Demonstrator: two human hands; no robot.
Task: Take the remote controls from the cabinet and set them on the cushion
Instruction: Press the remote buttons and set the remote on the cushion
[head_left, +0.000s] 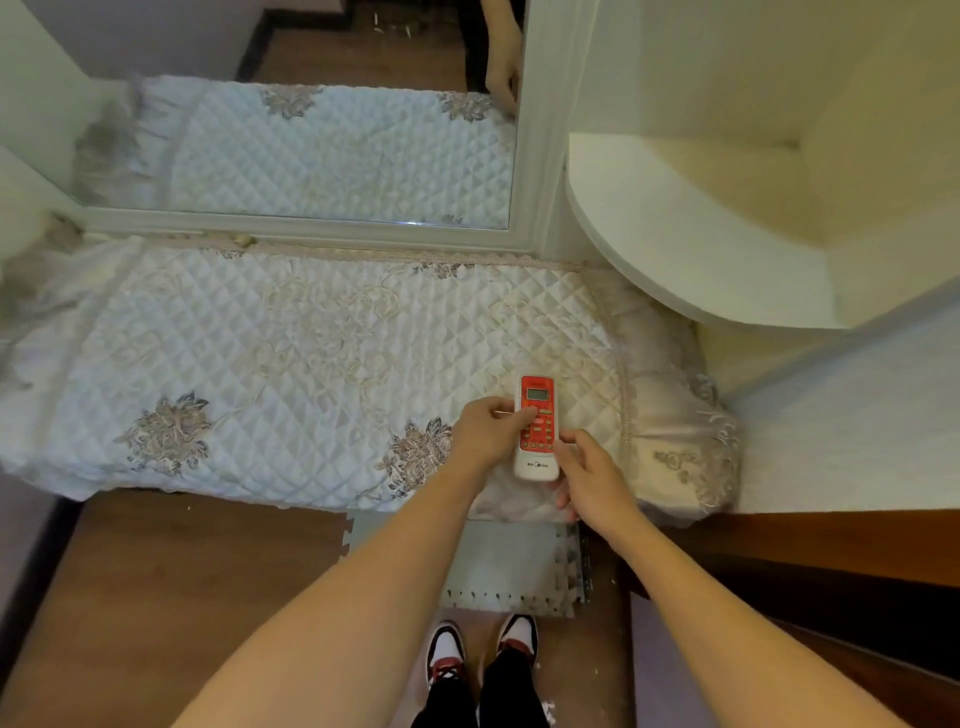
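A white remote control (538, 415) with a red face and a small screen is held over the right part of the quilted white cushion (291, 364). My left hand (485, 434) grips its left side, thumb on the buttons. My right hand (592, 480) holds its lower right edge from below. Whether the remote touches the cushion I cannot tell. The white cabinet (727, 223), with a rounded shelf, stands at the right, and its visible shelf holds nothing.
A mirror (332, 150) stands behind the cushion and reflects it. A grey foam floor mat (509, 566) lies on the wooden floor by my shoes (483, 649). A dark wooden edge (831, 551) runs along the right.
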